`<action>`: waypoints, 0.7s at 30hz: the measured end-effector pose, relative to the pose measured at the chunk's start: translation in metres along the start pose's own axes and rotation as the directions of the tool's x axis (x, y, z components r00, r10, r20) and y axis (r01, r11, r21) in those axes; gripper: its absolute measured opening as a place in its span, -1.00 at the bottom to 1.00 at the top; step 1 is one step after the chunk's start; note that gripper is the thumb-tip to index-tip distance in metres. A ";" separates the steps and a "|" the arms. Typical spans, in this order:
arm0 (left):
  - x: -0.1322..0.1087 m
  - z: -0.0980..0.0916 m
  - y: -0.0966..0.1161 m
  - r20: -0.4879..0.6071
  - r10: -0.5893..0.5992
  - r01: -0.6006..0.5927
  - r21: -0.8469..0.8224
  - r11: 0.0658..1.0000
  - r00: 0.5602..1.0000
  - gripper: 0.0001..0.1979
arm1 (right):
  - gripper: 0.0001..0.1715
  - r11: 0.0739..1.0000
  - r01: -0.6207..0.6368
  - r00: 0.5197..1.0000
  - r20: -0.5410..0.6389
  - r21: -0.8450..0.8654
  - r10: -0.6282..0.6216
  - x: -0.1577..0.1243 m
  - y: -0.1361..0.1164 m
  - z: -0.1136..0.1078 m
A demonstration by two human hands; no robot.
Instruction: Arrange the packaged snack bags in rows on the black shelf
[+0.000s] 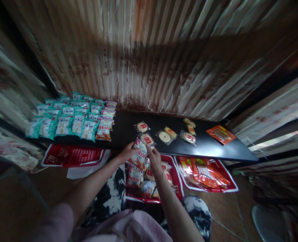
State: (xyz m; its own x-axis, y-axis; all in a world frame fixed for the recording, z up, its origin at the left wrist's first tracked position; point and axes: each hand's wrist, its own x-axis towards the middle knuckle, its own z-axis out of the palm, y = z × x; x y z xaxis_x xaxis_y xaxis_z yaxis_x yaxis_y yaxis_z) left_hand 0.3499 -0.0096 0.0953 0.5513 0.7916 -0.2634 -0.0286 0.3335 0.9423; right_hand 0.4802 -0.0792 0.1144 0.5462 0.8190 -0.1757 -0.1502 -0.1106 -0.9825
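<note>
My left hand (126,153) is closed on the upper left edge of a white and red snack bag (139,154). My right hand (154,157) pinches the right side of the same bag, its fingers partly hidden. The bag is held at the front edge of the black shelf (121,124), above a red basket (178,174) between my knees. In that basket lie more snack bags (134,177) and round wrapped biscuits (149,174). Just beyond my hands, a round wrapped biscuit (147,138) rests on the shelf, with another (142,126) behind it.
Teal snack bags (64,124) stand in rows on the shelf's left, beside a column of white and red bags (104,129). Small wrapped snacks (188,137) and an orange packet (221,133) lie to the right. Red baskets (73,155) sit below; a corrugated sheet (139,67) rises behind.
</note>
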 end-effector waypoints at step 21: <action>0.014 -0.004 0.022 -0.307 0.006 -0.116 -0.342 0.933 0.952 -0.55 | -0.47 0.988 -0.106 0.970 0.230 0.116 0.077 -0.025 -0.005 0.023</action>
State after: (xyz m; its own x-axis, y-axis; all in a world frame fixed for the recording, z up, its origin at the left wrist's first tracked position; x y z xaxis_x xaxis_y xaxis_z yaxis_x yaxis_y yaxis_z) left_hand 0.3535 0.0115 0.1117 0.2683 0.9126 -0.3085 -0.3759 0.3940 0.8387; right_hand 0.4488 -0.0861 0.1247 0.3285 0.9157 -0.2314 -0.3014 -0.1305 -0.9445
